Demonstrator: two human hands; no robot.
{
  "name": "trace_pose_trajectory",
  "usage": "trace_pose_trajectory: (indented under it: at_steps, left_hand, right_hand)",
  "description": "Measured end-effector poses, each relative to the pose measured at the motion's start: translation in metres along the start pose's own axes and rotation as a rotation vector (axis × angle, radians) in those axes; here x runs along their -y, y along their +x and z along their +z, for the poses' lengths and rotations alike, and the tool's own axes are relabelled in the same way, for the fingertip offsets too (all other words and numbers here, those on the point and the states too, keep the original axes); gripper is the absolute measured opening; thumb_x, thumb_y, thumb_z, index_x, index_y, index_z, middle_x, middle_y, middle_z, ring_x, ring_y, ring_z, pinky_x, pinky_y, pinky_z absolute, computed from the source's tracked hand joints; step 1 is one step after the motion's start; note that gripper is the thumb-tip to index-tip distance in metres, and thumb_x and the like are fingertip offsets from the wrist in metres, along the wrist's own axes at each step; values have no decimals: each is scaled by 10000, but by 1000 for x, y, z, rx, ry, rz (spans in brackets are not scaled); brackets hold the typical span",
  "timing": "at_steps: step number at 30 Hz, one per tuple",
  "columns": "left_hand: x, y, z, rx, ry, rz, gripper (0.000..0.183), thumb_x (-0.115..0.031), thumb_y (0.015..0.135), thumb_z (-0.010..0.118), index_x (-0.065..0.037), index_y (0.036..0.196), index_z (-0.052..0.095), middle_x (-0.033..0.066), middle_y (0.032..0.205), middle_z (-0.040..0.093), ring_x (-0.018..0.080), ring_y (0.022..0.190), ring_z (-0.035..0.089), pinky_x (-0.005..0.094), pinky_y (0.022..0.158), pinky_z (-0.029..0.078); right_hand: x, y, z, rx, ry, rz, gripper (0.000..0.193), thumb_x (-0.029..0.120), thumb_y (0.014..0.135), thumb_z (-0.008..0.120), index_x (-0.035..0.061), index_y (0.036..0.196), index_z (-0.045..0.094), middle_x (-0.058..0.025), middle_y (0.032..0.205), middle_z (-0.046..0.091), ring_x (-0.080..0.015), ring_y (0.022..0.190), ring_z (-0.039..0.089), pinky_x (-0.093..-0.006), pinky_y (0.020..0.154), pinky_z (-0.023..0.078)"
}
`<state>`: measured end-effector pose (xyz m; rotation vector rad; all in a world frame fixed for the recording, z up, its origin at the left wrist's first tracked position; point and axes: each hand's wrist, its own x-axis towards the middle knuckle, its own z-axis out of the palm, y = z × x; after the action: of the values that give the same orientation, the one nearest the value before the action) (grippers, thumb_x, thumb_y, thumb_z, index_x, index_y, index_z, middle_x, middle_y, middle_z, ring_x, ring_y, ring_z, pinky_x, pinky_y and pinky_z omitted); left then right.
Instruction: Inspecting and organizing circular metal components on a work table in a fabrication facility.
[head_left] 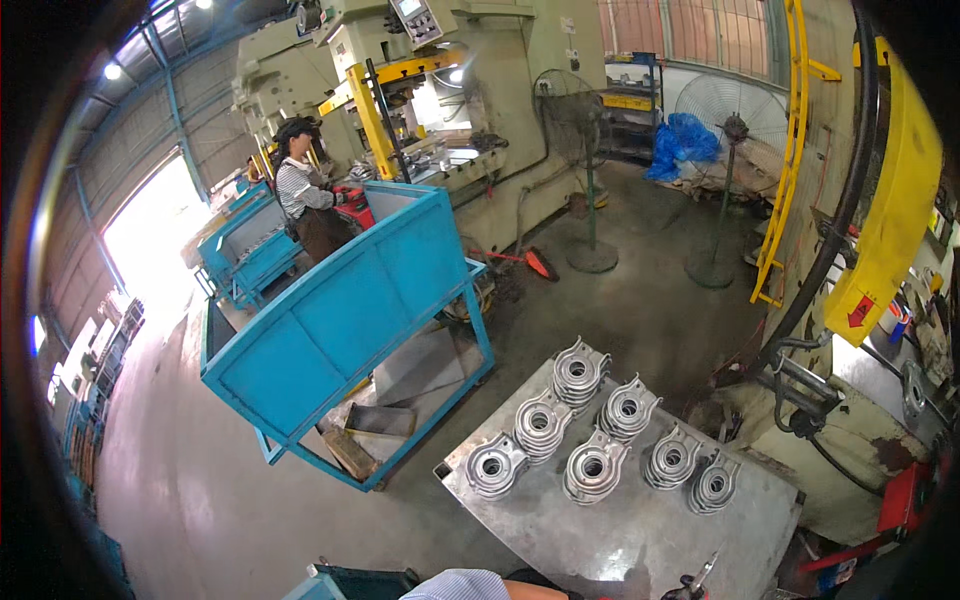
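Observation:
Along the lower edge a grey-blue sleeve [458,584] and a strip of bare forearm [535,591] show; the hand beyond it is out of the picture. My other hand does not show either. Nearest to the arm is a metal-topped table [600,540]. Several stacks of ring-shaped metal brackets [593,467] stand on its far part, each ring with a round centre hole and projecting ears. By the table's near edge is a small dark object with a slim metal tip [704,573], partly cut off; what it is I cannot make out.
A large blue steel bin [345,310] on a frame stands left of the table. Beyond it a person [305,190] stands beside a press [400,100]. Two pedestal fans [590,200] are farther back. At right are a yellow guard [890,200] and a machine with hanging cables.

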<state>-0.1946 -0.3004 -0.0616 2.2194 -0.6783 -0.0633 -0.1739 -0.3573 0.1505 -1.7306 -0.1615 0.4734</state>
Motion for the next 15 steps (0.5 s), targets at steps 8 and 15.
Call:
trace_pose_trajectory:
  at_steps: [8, 15]
  left_hand:
    - [40, -34, 35, -25, 62, 132, 199, -264, 784, 607, -67, 800, 635, 133, 752, 624, 296, 734, 609, 406, 654, 486]
    - [16, -68, -41, 109, -444, -266, 244, -279, 774, 608, -42, 826, 634, 152, 785, 648, 278, 738, 624, 395, 646, 484]
  right_hand:
    - [6, -13, 40, -76, 52, 90, 206, 180, 930, 549, 0, 1012, 607, -32, 764, 589, -118, 677, 496, -264, 594, 418]
    - [-7, -17, 83, -142, 34, 40, 201, 208, 928, 554, 16, 913, 611, -6, 701, 581, -86, 582, 455, -242, 509, 374]
